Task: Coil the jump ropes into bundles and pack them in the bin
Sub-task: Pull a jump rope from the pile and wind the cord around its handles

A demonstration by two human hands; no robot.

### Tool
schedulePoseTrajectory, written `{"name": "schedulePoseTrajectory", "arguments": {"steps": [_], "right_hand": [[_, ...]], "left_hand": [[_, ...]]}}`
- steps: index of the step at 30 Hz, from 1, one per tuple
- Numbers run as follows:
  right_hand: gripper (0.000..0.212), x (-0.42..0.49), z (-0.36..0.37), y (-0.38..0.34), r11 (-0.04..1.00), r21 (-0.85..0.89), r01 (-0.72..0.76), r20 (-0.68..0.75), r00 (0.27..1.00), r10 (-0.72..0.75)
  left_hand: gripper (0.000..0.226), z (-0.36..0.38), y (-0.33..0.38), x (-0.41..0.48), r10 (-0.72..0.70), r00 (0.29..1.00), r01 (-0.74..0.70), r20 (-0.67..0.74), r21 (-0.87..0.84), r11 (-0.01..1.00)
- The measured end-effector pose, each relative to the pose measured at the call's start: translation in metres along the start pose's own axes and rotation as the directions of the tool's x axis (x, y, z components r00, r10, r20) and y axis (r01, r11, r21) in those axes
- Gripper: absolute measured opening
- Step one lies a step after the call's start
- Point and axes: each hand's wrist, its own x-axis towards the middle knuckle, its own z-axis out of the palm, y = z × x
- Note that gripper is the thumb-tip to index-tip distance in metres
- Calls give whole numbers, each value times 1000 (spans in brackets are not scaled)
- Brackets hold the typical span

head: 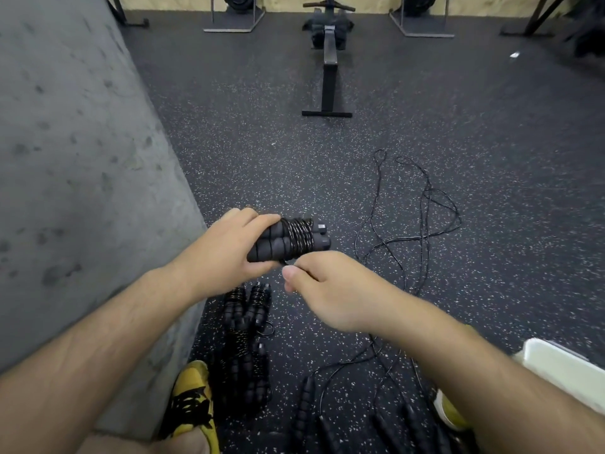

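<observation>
Two foam handles [271,252], wound with cord [296,237], sit in the left hand [229,247] — its fingers curled tight around them, above the floor [262,158]. The right hand [330,293] pinches the loose tail [285,262] between thumb and fingers. If that tail slips before being tucked, the wraps likely spring loose; the white bin [563,365] sits at right.

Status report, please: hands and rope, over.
Left hand grips wound rope bundle. Right hand pinches its cord tail. Loose ropes on floor ahead, unpacked.
</observation>
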Motion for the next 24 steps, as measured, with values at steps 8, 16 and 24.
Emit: {"name": "schedulePoseTrajectory", "arguments": {"steps": [8,16,24], "right_hand": [[25,-2,-36,15,820,-552,151,-162,945,-283],[40,8,-67,60,934,-312,174,-302,914,-271],[20,0,-24,48,986,-79,-144,38,988,147]], "left_hand": [[73,-3,20,-3,88,986,-73,143,-103,992],[62,-14,72,-16,211,977,-187,40,-326,927],[67,-29,67,-23,69,995,-94,-74,-421,902]]}}
